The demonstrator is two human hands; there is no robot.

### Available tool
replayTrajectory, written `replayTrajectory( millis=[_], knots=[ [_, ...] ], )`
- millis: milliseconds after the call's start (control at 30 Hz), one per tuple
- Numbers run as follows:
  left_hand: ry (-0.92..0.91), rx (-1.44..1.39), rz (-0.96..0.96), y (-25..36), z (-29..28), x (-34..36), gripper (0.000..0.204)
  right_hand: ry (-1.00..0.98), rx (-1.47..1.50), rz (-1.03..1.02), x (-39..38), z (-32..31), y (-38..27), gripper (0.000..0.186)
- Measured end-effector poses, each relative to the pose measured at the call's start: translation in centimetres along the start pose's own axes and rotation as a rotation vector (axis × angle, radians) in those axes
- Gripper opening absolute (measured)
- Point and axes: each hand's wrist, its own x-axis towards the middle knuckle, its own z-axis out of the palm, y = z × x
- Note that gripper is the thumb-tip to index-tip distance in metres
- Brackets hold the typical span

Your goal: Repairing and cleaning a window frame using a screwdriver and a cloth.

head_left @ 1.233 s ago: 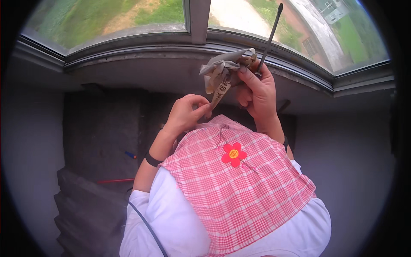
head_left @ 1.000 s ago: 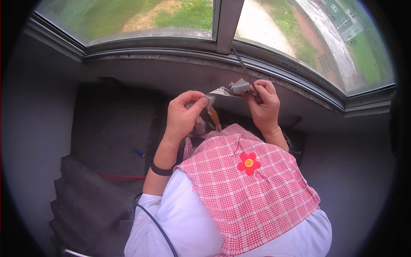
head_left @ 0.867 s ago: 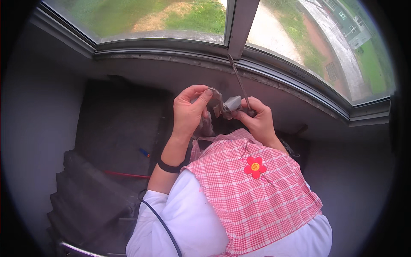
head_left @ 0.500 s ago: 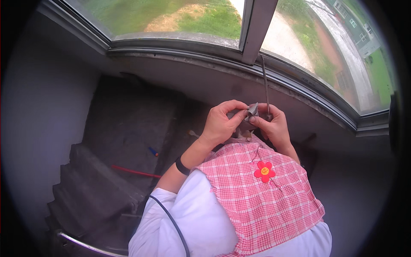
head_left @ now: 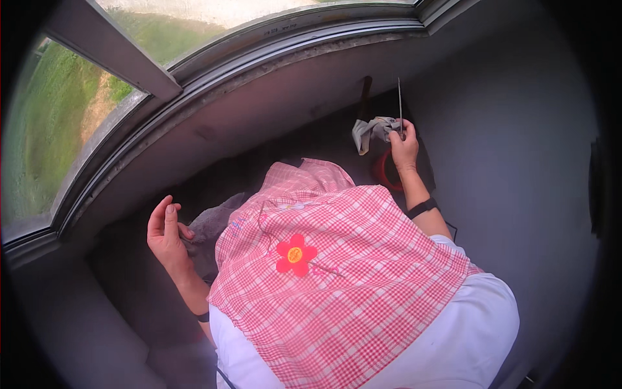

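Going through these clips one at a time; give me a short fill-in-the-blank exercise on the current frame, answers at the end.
1. The crumpled pale strip is held on the person's ____ side.
2. The tip of the thin rod points toward the picture's ____ edge.
3. The flower on the checked apron has ____ petals.
4. The rounded container below the strip is ____ in colour.

Missing words: right; top; five; red.

A crumpled grey-white strip (head_left: 377, 127) hangs bunched between one and two o'clock from the view's centre, its loose end drooping toward seven o'clock. Just beside it, on its three o'clock side, a thin rod-like tool (head_left: 400, 98) points toward twelve.
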Motion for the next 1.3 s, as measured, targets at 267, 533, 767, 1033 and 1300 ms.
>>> replayTrajectory(
  millis=[267, 533, 767, 1033, 1300],
  knots=[
    [0.123, -0.141, -0.099, -2.2, -1.8, 1.2, 0.020, 0.046, -0.479, 0.165, 2.3, -4.0, 9.9, 0.031],
    [0.103, -0.163, -0.126, -0.9, -2.1, 0.3, 0.021, 0.050, -0.620, 0.369, -1.0, -5.7, 8.3, 0.024],
    [0.178, -0.353, -0.199, 2.4, -6.6, 0.5, 0.017, 0.217, -0.672, 0.087, -5.7, -5.7, 7.7, 0.028],
    [0.125, -0.558, -0.267, 3.0, -7.7, -1.5, 0.016, -0.233, 0.063, -0.132, -7.0, 1.7, -7.1, 0.034],
    [-0.170, -0.326, -0.251, 5.6, -3.4, 0.8, 0.015, -0.745, 0.286, -0.287, -10.8, 5.5, -22.5, 0.022]
  ],
)
